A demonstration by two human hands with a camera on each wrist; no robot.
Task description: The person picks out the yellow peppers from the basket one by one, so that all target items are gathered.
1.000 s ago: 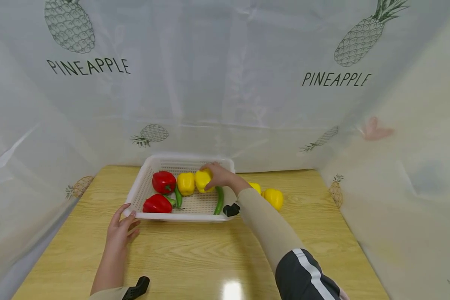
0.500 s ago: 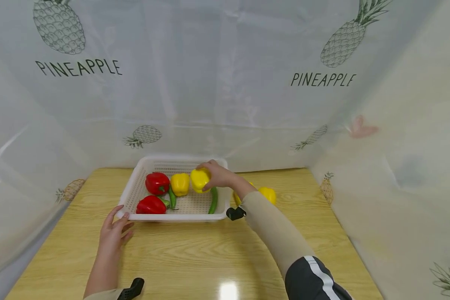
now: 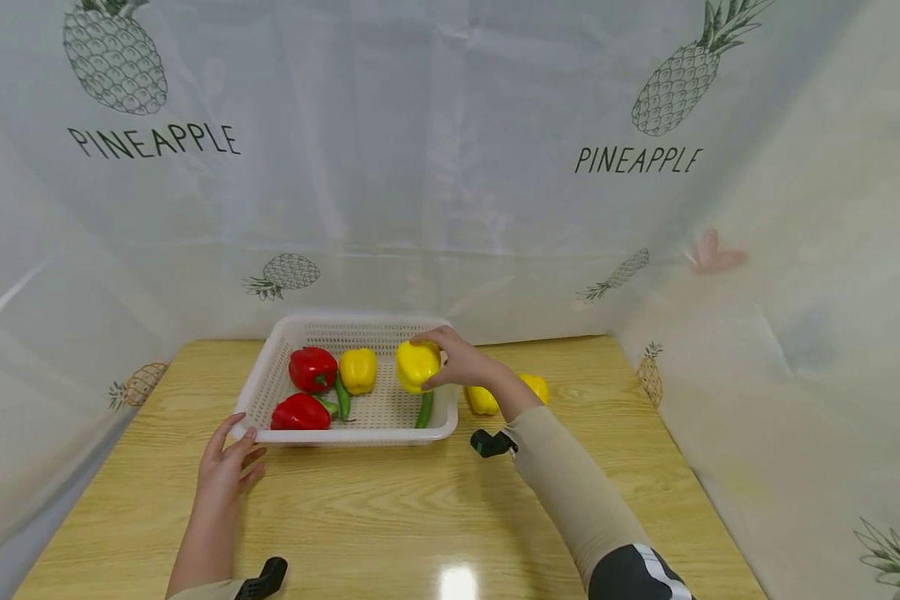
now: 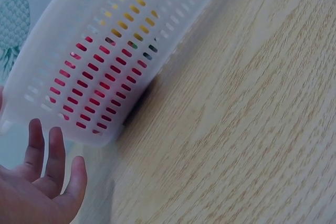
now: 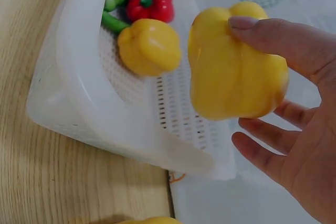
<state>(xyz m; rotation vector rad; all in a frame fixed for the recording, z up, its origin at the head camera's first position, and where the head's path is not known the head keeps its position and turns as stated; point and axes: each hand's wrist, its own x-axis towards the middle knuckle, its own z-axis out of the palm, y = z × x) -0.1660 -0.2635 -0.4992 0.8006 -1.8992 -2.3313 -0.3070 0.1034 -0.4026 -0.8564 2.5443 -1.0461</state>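
My right hand [image 3: 461, 365] holds a yellow bell pepper [image 3: 417, 367] over the right end of a white plastic basket [image 3: 345, 437]. In the right wrist view, its thumb lies across that pepper, with the fingers behind and below. At the basket's front left corner, my left hand [image 3: 225, 467] grips the rim; its other fingers [image 4: 55, 153] are spread free in the left wrist view. Inside the basket are two red bell peppers [image 3: 312, 369], another yellow bell pepper [image 3: 357, 371] and two long green peppers [image 3: 424, 410], one partly hidden by the held pepper.
On the wooden table [image 3: 375, 517], right of the basket, lie a yellow pepper [image 3: 482, 401] and another yellow pepper [image 3: 536, 387], both partly behind my right forearm. A pineapple-printed curtain [image 3: 420, 208] hangs close behind the basket and along both sides.
My right hand has lifted the yellow bell pepper and shifted it right, away from the other yellow one in the basket. My left hand stays at the corner; the head view has turned slightly.
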